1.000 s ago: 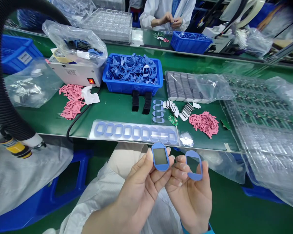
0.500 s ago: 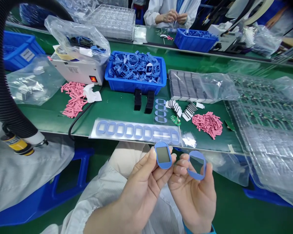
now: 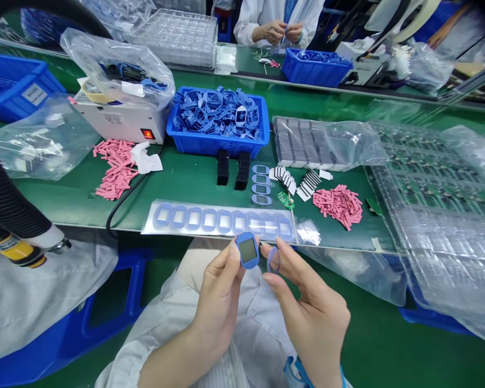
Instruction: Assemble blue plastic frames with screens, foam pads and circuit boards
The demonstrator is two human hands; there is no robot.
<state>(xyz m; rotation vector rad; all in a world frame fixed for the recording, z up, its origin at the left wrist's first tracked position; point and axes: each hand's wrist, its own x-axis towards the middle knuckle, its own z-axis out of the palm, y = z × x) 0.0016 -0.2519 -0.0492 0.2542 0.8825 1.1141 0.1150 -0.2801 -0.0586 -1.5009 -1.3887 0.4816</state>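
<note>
In front of my lap, my left hand [image 3: 222,285] grips a blue rounded casing with a dark grey display [image 3: 248,250] by its edge, the display facing me. Just to its right, my right hand [image 3: 307,307] pinches a thin blue oval frame [image 3: 274,261] between thumb and fingertips, turned nearly edge-on. The two parts are close but apart. Beyond my hands, at the table edge, lies a white sheet with a row of blue frames [image 3: 209,219]. Several more blue frames [image 3: 261,188] form a short column behind it.
A blue bin of blue plastic parts [image 3: 218,143] stands mid-table, with black stacked pieces [image 3: 223,168] before it. Pink strips [image 3: 339,206] are heaped right, others [image 3: 115,167] left. Clear trays [image 3: 436,215] fill the right side. A black hose [image 3: 8,183] hangs left. Another person's hands [image 3: 285,32] work opposite.
My right hand has rolled over, turning the frame from facing me to nearly edge-on and bringing it left. My left hand with the display casing has shifted slightly left; the view has moved a little too.
</note>
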